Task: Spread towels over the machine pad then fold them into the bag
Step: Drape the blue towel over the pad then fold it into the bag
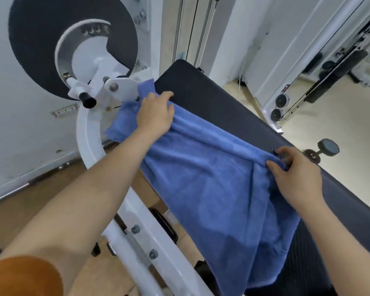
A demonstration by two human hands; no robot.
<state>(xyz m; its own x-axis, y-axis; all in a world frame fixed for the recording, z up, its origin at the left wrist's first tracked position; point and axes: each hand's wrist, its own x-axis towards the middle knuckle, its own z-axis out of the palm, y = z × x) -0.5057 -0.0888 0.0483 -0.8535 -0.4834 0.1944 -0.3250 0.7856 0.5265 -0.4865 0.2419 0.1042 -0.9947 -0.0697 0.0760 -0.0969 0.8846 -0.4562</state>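
Observation:
A blue towel (212, 189) lies draped across the dark padded machine pad (218, 99), its near edge hanging off the pad's front side. My left hand (155, 114) grips the towel's far left corner, bunching the cloth beside the white pivot plate. My right hand (295, 174) pinches the towel's far right edge between thumb and fingers on top of the pad. A fold runs along the towel between the two hands. No bag is in view.
A white machine frame (137, 231) with a black-knobbed lever (88, 100) and a large dark disc (41, 39) stands to the left. A round knob (328, 147) sticks out right of the pad. Cables and pulleys (282, 101) lie behind, over a beige floor.

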